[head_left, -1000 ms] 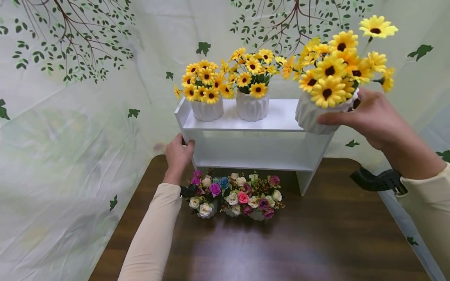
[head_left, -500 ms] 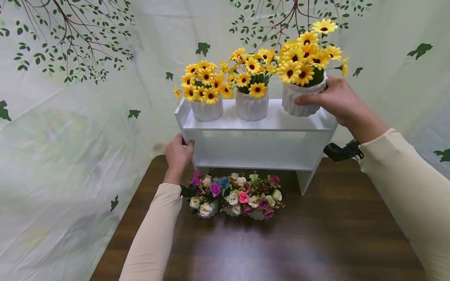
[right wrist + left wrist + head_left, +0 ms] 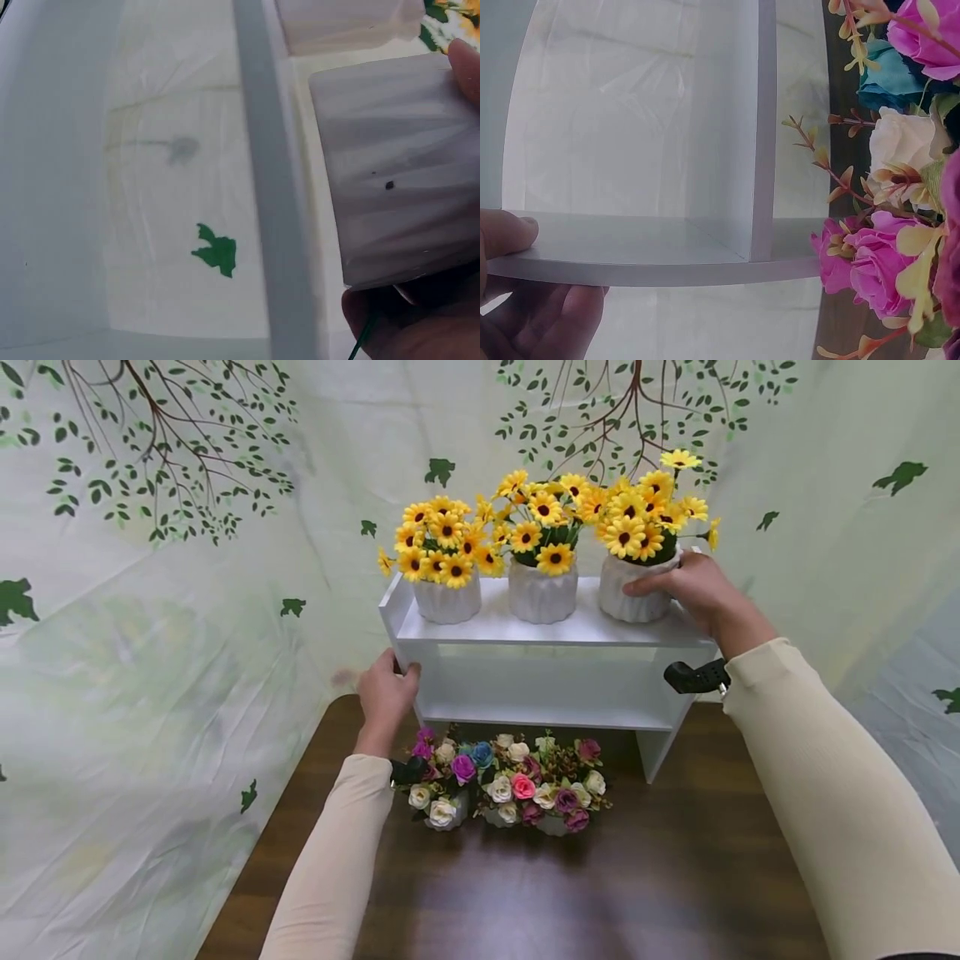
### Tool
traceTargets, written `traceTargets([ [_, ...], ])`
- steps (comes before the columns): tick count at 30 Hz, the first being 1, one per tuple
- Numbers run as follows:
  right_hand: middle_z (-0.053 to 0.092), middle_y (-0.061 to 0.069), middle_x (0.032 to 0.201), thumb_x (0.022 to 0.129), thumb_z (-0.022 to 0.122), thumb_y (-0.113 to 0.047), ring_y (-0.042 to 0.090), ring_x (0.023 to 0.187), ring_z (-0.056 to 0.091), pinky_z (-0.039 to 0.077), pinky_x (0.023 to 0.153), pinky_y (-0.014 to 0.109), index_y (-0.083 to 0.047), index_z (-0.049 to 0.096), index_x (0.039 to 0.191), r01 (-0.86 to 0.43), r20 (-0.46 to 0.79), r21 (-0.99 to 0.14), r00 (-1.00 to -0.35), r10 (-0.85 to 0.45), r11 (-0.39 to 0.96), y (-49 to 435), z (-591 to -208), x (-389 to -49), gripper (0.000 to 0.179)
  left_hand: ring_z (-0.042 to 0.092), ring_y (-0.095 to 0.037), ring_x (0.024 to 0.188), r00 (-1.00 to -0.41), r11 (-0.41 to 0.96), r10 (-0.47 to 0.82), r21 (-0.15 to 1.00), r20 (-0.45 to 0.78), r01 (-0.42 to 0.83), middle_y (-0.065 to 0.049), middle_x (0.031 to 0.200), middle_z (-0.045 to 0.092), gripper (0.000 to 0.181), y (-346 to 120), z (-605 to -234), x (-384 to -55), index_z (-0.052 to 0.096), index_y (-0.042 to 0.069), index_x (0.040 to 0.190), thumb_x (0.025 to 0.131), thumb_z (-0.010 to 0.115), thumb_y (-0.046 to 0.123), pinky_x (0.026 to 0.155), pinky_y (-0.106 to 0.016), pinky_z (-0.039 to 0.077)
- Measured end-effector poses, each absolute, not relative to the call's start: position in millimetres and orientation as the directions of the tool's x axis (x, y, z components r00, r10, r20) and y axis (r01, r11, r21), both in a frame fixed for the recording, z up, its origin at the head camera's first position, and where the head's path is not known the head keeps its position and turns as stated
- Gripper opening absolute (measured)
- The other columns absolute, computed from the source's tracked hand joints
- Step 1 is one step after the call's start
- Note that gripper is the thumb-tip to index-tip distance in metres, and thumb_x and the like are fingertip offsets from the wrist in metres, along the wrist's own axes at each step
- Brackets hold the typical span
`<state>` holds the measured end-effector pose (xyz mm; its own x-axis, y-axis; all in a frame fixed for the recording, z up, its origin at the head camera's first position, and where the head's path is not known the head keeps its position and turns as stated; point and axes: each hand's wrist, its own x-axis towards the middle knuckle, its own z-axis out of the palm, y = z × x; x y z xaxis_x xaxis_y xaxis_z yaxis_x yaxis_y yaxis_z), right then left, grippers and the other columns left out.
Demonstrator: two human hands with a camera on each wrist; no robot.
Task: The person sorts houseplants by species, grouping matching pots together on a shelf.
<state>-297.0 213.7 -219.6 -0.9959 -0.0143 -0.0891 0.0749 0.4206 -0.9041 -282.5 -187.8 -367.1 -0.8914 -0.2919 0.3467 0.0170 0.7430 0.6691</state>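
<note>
My right hand [image 3: 701,589] holds a white ribbed flower pot [image 3: 633,597] of yellow daisy-like flowers [image 3: 641,518], thumb across its front. The pot is upright at the right end of the white shelf's [image 3: 555,685] top board, its base level with its neighbours' bases. In the right wrist view, the pot [image 3: 397,165] is seen from low down, with fingertips at two sides of it. My left hand [image 3: 387,693] grips the shelf's left side panel; in the left wrist view its thumb [image 3: 510,231] lies on the inner face and the fingers are outside.
Two more white pots, a left one [image 3: 447,602] and a middle one [image 3: 542,595], hold yellow flowers on the top board. Pots of mixed roses [image 3: 521,787] stand close together before the shelf on the brown table [image 3: 622,893]. A leaf-printed cloth [image 3: 150,693] hangs behind.
My right hand has brought the flower pot left and down, from beyond the shelf's right end to the top board. The left hand has kept its grip; the view has tilted slightly.
</note>
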Motion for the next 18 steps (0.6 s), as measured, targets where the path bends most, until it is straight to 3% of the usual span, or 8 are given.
traceTargets([
  [18,0.011,0.001,0.168,0.089,0.066,-0.025,0.024,0.151,0.012,0.004,0.126,0.049,-0.029,0.012,0.16,0.01,-0.112,-0.888,-0.975,-0.193,0.46,219.2,-221.9,-291.1,0.089,0.068,-0.041,0.097,-0.884,0.751,-0.291,0.66,0.367,0.027,-0.018,0.102,0.075,0.028,-188.5,-367.0,-281.3,0.066,0.005,0.105,0.091,0.061,0.028,0.085,-0.053,0.05],
])
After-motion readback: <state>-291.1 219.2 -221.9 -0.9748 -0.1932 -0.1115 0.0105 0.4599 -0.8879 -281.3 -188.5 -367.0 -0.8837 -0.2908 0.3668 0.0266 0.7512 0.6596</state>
